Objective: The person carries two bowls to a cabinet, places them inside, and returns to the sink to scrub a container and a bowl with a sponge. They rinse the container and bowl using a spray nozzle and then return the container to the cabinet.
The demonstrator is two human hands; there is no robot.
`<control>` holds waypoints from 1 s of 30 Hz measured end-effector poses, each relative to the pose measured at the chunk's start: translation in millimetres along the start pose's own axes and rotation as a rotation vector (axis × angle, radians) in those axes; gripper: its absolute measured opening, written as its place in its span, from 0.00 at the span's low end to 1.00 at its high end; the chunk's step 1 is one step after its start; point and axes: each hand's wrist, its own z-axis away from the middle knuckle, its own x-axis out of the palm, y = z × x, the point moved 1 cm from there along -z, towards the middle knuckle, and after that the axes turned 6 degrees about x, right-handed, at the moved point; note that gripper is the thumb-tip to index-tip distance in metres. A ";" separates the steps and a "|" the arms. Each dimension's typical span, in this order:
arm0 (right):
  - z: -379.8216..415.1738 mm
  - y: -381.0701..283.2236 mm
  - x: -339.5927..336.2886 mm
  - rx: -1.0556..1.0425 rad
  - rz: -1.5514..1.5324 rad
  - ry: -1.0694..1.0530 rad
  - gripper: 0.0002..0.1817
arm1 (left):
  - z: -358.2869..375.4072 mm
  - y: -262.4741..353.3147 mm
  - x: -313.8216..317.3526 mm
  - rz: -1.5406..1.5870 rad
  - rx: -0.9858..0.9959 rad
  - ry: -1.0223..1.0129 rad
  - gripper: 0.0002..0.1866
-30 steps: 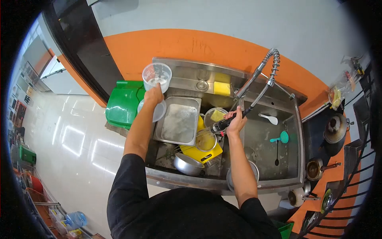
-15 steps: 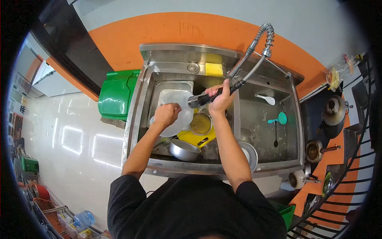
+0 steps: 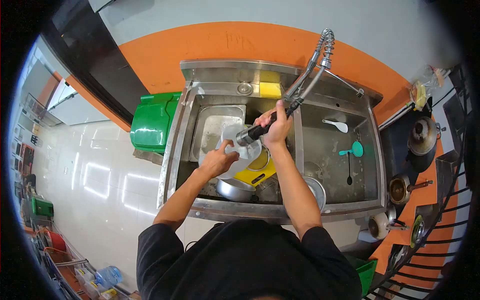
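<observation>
My left hand point(image 3: 220, 160) grips a translucent whitish plastic bowl point(image 3: 244, 164) over the left sink basin, its fingers curled at the rim. My right hand point(image 3: 277, 129) is wrapped around the black handle of a pull-down sprayer point(image 3: 248, 135), whose nozzle points into the bowl. Whether water is flowing is hard to make out. Beneath lie a yellow cutting board point(image 3: 256, 179) and a round pan point(image 3: 260, 161), partly hidden by the bowl. A silver pot point(image 3: 235, 190) sits nearer to me, and a rectangular steel tray point(image 3: 207, 120) rests at the back left.
Behind the basin lies a yellow sponge point(image 3: 270, 90). The right basin holds a white rice paddle point(image 3: 336, 125), a teal ladle point(image 3: 356, 148) and a dark spoon point(image 3: 349, 175). A metal bowl point(image 3: 315, 192) is partly under my right forearm. A green bin point(image 3: 156, 122) stands left of the sink.
My left hand has shifted right and towards me with the bowl, which is now tilted differently under the nozzle. More of the steel tray shows. My right hand still holds the sprayer.
</observation>
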 end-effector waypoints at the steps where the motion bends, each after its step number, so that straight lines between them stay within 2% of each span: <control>1: -1.4 -2.2 -1.0 -0.042 -0.010 0.065 0.29 | 1.3 1.1 3.0 0.003 -0.008 0.003 0.05; 2: -4.2 -4.1 -4.1 -0.034 -0.008 0.059 0.29 | 2.2 -0.6 7.2 0.050 0.001 -0.010 0.06; 4: -9.2 -10.8 -15.3 -0.258 0.144 0.118 0.27 | 8.2 -7.9 16.3 0.097 -0.003 -0.018 0.06; 6: -11.9 -16.1 -28.0 -0.246 0.187 0.106 0.26 | 12.8 -16.3 24.9 0.232 0.127 0.227 0.06; 7: -13.7 -18.7 -33.3 -0.246 0.228 0.104 0.25 | 15.4 -18.6 27.2 0.231 0.123 0.238 0.06; 9: -13.1 -18.3 -47.4 -0.215 0.218 0.108 0.25 | 23.4 -26.0 31.0 0.649 -0.138 0.348 0.06; 10: -12.1 -17.6 -50.9 -0.181 0.204 0.121 0.24 | 24.8 -32.8 33.3 0.650 -0.137 0.352 0.06; 12: -10.5 -16.7 -51.4 -0.173 0.151 0.138 0.24 | 30.6 -52.9 45.5 1.041 -0.482 0.461 0.07; 13: -10.2 -16.2 -51.6 -0.132 0.063 0.165 0.23 | 31.5 -59.1 50.8 1.253 -0.544 0.524 0.08; 14: -10.1 -15.5 -51.1 -0.092 -0.026 0.190 0.23 | 33.2 -63.0 56.5 1.251 -0.545 0.527 0.08; 16: -9.5 -14.9 -45.8 -0.058 -0.085 0.185 0.23 | 39.6 -69.4 67.6 1.700 -0.699 0.664 0.11; 17: -8.8 -15.3 -40.5 -0.026 -0.142 0.182 0.23 | 41.1 -74.8 80.5 1.697 -0.696 0.670 0.11; 19: -5.1 -14.2 -26.0 -0.002 -0.168 0.152 0.22 | 37.8 -73.0 96.2 1.965 -0.780 0.791 0.12; 23: 6.6 -6.2 3.0 0.052 -0.179 0.067 0.24 | 22.3 -43.0 89.8 1.984 -0.783 0.780 0.14; 25: 7.0 -1.4 9.9 0.083 -0.187 0.024 0.27 | 15.9 -33.5 85.0 1.747 -0.806 0.720 0.14; 26: 3.5 0.5 8.8 0.083 -0.186 0.025 0.27 | 15.2 -33.4 89.7 1.748 -0.806 0.719 0.14; 28: -4.3 2.7 6.5 -0.110 -0.076 0.016 0.28 | 15.5 -29.9 93.3 1.450 -0.691 0.630 0.14; 30: -10.0 -0.3 -1.6 -0.182 -0.002 0.048 0.29 | 22.0 -27.5 94.0 1.424 -0.670 0.625 0.14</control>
